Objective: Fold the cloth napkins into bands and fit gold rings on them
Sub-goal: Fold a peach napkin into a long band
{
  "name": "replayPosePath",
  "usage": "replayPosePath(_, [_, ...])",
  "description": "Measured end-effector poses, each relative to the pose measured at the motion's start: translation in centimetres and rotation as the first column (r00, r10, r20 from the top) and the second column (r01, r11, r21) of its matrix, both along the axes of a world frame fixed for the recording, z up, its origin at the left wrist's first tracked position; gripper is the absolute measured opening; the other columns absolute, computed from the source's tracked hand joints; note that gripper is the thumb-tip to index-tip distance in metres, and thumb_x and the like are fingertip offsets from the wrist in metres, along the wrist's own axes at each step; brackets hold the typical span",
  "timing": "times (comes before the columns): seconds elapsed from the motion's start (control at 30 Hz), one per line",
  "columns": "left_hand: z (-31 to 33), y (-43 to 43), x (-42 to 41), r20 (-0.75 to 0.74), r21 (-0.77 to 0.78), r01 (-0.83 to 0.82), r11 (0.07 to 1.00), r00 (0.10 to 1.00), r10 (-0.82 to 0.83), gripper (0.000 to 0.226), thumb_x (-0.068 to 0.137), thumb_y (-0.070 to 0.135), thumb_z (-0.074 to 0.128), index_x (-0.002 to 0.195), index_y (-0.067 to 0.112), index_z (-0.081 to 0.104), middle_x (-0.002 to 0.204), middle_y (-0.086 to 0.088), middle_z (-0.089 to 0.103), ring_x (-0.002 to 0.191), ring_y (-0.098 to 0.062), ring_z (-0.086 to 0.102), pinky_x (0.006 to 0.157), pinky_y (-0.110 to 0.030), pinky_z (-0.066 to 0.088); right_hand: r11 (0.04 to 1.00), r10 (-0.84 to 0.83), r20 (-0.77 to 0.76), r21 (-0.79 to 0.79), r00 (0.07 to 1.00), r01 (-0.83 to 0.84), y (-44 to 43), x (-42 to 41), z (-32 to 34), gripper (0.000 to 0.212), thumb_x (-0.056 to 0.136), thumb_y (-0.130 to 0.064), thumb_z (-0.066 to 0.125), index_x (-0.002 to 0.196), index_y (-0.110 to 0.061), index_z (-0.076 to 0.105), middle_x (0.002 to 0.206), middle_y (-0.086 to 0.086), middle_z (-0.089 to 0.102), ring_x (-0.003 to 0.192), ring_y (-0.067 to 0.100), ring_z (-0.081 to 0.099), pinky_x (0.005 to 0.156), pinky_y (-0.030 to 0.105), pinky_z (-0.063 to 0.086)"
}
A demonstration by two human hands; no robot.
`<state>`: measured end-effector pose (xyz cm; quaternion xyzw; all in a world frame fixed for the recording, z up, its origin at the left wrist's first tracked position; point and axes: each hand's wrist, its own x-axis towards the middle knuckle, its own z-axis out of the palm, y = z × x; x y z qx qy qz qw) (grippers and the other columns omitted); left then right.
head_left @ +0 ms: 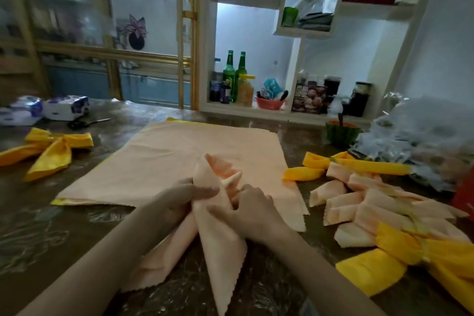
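Your plastic-covered table (64,226) sits before white shelves of bottles and jars. In the head view, the peach napkin (220,238) lies at near centre with its long axis running far to near. Its tails splay toward you, and its far tip overlaps a flat peach cloth (192,151). Your left hand (179,200) wraps the gathered waist, thumb across the front. Your right hand (251,213) pinches the folds from the right with curled fingers. Both hands are equally close. No gold ring shows; I judge one would slide on along that axis. Finished napkins (372,202) lie to the right.
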<state>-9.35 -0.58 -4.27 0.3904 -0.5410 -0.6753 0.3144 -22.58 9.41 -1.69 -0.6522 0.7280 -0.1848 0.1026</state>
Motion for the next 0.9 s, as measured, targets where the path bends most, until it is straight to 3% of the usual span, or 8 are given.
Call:
replayPosePath(0.2, [1.2, -0.8, 0.3, 0.047, -0.006, 0.084, 0.996, 0.995, -0.084, 0.035, 0.082, 0.016, 0.07, 0.113, 0.007, 0.06, 0.098, -0.011, 0.07, 0.086, -0.023, 0.068, 0.07, -0.034, 0.056, 0.983, -0.025, -0.038, -0.183, 0.999, 0.018, -1.1, 1.0, -0.9, 0.038, 0.088, -0.047, 0.054, 0.11, -0.018, 0.065, 0.101, -0.001, 0.054, 0.097, 0.016, 0.049, 0.09, 0.036, 0.043])
replayPosePath(0.3, [-3.2, -5.0, 0.2, 0.226, -0.213, -0.101, 0.972, 0.963, 0.15, 0.059, 0.074, 0.051, 0.072, 0.124, 0.024, 0.055, 0.107, 0.006, 0.065, 0.089, -0.009, 0.067, 0.079, -0.034, 0.056, 0.974, -0.053, -0.105, -0.225, 0.993, 0.028, -0.7, 0.6, -0.9, 0.036, 0.085, -0.042, 0.056, 0.108, -0.015, 0.062, 0.102, 0.001, 0.052, 0.098, 0.017, 0.048, 0.089, 0.034, 0.043])
replayPosePath(0.37, [-4.5, -6.4, 1.3, 0.48, -0.586, 0.024, 0.81, 0.815, 0.323, 0.079, 0.062, 0.071, 0.067, 0.131, 0.039, 0.043, 0.121, 0.012, 0.055, 0.106, -0.011, 0.058, 0.088, -0.037, 0.052, 0.976, -0.032, -0.169, -0.216, 0.985, -0.006, -0.2, 0.6, -0.9, 0.032, 0.085, -0.039, 0.056, 0.106, -0.015, 0.062, 0.099, 0.0, 0.048, 0.099, 0.017, 0.045, 0.088, 0.03, 0.04])
replayPosePath(0.47, [-0.5, -1.2, 1.5, 0.439, -0.855, 0.22, 0.469, 0.789, 0.431, 0.05, 0.083, 0.034, 0.062, 0.131, 0.031, 0.049, 0.131, 0.009, 0.047, 0.124, -0.017, 0.039, 0.105, -0.033, 0.034, 0.981, 0.039, -0.295, -0.168, 0.955, -0.092, 0.3, 0.8, -0.8, 0.029, 0.091, -0.038, 0.048, 0.103, -0.016, 0.063, 0.103, 0.002, 0.049, 0.101, 0.019, 0.045, 0.085, 0.032, 0.034])
replayPosePath(0.57, [1.4, 3.6, -0.7, 0.49, -0.844, 0.383, 0.376, 0.834, 0.251, 0.036, 0.089, 0.009, 0.05, 0.123, 0.018, 0.059, 0.127, 0.001, 0.056, 0.124, -0.015, 0.043, 0.099, -0.021, 0.028, 0.985, 0.09, -0.295, -0.114, 0.951, -0.129, 0.6, 0.3, -0.6, 0.031, 0.094, -0.036, 0.044, 0.105, -0.018, 0.066, 0.106, 0.002, 0.054, 0.101, 0.021, 0.047, 0.081, 0.033, 0.033])
replayPosePath(0.73, [1.1, 3.3, -0.4, 0.645, -0.735, 0.541, 0.409, 0.743, 0.178, 0.043, 0.088, 0.012, 0.046, 0.128, 0.022, 0.054, 0.127, 0.004, 0.054, 0.125, -0.012, 0.04, 0.109, -0.025, 0.022, 1.0, 0.006, -0.101, -0.003, 0.995, -0.006, 0.7, -1.8, 0.3, 0.044, 0.1, -0.039, 0.031, 0.093, -0.018, 0.07, 0.095, 0.001, 0.057, 0.093, 0.017, 0.049, 0.088, 0.041, 0.041])
replayPosePath(0.83, [0.8, 3.3, -0.4, 0.733, -0.67, 0.653, 0.352, 0.658, 0.173, 0.047, 0.087, 0.016, 0.051, 0.131, 0.03, 0.05, 0.135, 0.008, 0.047, 0.133, -0.009, 0.03, 0.115, -0.028, 0.002, 1.0, -0.003, -0.098, 0.0, 0.995, 0.003, 0.6, -2.6, 0.4, 0.038, 0.1, -0.027, 0.031, 0.102, -0.012, 0.067, 0.099, 0.006, 0.059, 0.096, 0.023, 0.053, 0.089, 0.042, 0.043])
replayPosePath(0.9, [0.6, 3.2, -0.5, 0.754, -0.648, 0.675, 0.352, 0.633, 0.174, 0.044, 0.087, 0.021, 0.055, 0.129, 0.032, 0.052, 0.13, 0.008, 0.05, 0.13, -0.009, 0.033, 0.113, -0.025, 0.005, 1.0, -0.02, 0.017, -0.014, 1.0, 0.02, 0.7, -3.0, 0.2, 0.028, 0.099, -0.021, 0.032, 0.117, -0.016, 0.053, 0.103, 0.007, 0.059, 0.097, 0.024, 0.057, 0.086, 0.042, 0.047])
